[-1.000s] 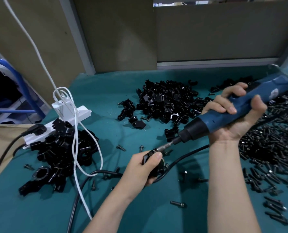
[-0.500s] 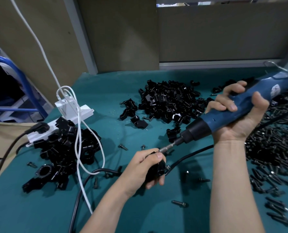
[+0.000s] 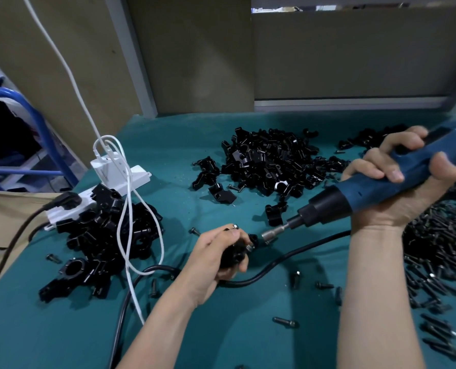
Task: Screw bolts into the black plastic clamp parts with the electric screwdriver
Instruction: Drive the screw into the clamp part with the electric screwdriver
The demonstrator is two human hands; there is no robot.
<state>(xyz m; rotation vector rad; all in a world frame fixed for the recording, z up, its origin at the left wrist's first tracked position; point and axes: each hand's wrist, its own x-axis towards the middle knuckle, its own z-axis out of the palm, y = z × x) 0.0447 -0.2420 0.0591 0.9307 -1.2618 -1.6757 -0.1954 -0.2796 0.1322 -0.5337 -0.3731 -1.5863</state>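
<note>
- A person's left hand (image 3: 216,257) grips a black clamp part (image 3: 234,256) low over the green counter (image 3: 221,336), its curled fingers hiding most of the part.
- The right hand (image 3: 397,198) clasps a blue electric screwdriver (image 3: 365,194) that tilts down to the left, its metal tip just beside the part.
- A black cord (image 3: 290,263) snakes across the counter beneath the left hand.
- A pile of loose clamp parts (image 3: 269,161) lies behind the hands, and a heap of bolts (image 3: 439,251) spreads at right, partly hidden by the right forearm.
- At left, a stack of clamps (image 3: 99,235) crowds a white power strip (image 3: 137,177), with a white cable (image 3: 123,217) draped over it.
</note>
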